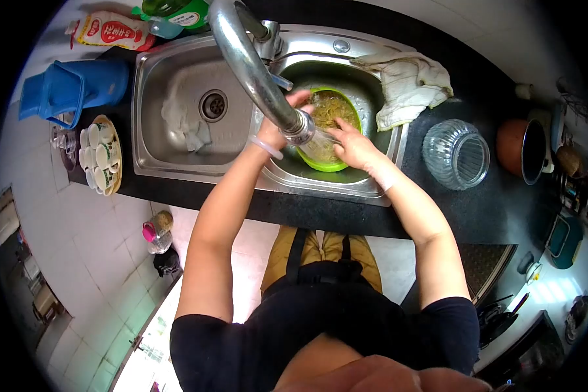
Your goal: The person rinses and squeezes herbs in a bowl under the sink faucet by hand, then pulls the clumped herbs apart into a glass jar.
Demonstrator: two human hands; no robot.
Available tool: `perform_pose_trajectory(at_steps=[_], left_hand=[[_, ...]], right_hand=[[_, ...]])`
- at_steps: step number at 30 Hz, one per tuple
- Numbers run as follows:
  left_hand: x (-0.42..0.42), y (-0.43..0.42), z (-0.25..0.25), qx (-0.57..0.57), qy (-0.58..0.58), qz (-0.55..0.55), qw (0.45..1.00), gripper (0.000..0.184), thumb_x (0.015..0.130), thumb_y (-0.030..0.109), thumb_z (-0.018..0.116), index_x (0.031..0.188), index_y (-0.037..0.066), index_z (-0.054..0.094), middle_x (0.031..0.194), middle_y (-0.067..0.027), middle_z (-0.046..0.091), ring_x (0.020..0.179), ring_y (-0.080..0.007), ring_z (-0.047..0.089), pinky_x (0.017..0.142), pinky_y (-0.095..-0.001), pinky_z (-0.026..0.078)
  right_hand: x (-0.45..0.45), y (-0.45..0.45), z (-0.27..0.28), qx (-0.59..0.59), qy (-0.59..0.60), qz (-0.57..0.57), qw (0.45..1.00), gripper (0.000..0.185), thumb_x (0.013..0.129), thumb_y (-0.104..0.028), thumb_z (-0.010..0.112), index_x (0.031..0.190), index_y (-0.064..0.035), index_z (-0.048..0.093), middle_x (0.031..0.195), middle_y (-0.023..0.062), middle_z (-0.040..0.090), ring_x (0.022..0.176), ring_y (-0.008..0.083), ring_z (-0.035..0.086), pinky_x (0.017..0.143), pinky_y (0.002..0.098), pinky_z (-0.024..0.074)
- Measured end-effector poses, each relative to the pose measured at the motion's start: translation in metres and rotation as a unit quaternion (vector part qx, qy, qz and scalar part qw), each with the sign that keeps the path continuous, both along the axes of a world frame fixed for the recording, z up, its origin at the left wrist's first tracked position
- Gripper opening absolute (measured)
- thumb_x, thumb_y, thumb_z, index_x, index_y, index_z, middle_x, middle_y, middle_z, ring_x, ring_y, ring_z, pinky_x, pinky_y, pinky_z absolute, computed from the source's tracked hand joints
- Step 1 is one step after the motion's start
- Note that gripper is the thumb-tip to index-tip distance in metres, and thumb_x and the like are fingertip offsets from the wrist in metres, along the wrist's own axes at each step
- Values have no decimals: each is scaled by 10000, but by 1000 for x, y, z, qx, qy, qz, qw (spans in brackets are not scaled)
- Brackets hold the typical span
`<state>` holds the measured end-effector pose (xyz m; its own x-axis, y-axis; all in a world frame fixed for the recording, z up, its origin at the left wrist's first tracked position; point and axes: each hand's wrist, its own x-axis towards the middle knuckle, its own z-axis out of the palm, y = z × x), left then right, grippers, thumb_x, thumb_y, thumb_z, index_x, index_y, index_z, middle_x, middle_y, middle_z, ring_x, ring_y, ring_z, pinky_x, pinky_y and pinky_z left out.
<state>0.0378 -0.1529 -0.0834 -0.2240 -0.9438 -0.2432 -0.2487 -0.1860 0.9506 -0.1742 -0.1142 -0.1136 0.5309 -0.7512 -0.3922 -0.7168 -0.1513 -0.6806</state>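
Note:
In the right sink bowl sits a bright green basin [328, 167] holding water and yellowish, stringy pieces [333, 108] that I cannot name. Water runs into it from the curved metal faucet [245, 62]. My left hand [272, 132] is at the basin's left side, partly behind the faucet, its visible fingers apart over the rim. My right hand [357, 149] reaches in from the right, with fingers spread at the water and the stringy pieces. Neither hand shows a firm grip on anything.
A white cloth [415, 85] drapes over the sink's right corner, near a ribbed glass bowl [447, 155] and a brown pot [517, 149]. Another wet cloth [193, 134] lies in the left sink bowl. On the left stand a blue jug [101, 83] and a tray of cups [102, 153].

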Motion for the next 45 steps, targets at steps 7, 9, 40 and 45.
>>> perform_pose_trajectory(at_steps=[7,9,40,45], left_hand=[[8,-10,18,-17,-61,132,989,207,808,195,694,830,45,552,705,-13,545,598,-99,496,546,-222,406],[11,-7,23,-209,-192,149,947,281,779,202,725,829,45,497,594,24,371,513,-84,344,470,-236,292],[6,-58,64,-142,-316,63,936,370,877,350,507,834,-15,547,672,-194,547,637,-274,553,640,-360,432],[4,-55,67,-110,-301,75,944,373,878,356,501,827,-13,528,671,-186,536,646,-311,550,656,-378,435]], right_hand=[[-3,6,-9,-3,4,-14,1000,414,777,-128,544,1186,-62,551,1387,213,338,1239,370,383,1046,387,319],[-4,6,-9,-2,0,-26,1000,401,777,-127,547,1172,-59,560,1380,207,351,1235,368,388,1044,387,323],[2,14,-22,3,21,-32,999,414,750,-114,549,1157,-45,574,1414,188,306,1257,355,368,1059,377,304],[1,16,-20,7,22,-37,999,410,754,-115,543,1157,-44,573,1411,192,308,1262,348,365,1061,374,304]])
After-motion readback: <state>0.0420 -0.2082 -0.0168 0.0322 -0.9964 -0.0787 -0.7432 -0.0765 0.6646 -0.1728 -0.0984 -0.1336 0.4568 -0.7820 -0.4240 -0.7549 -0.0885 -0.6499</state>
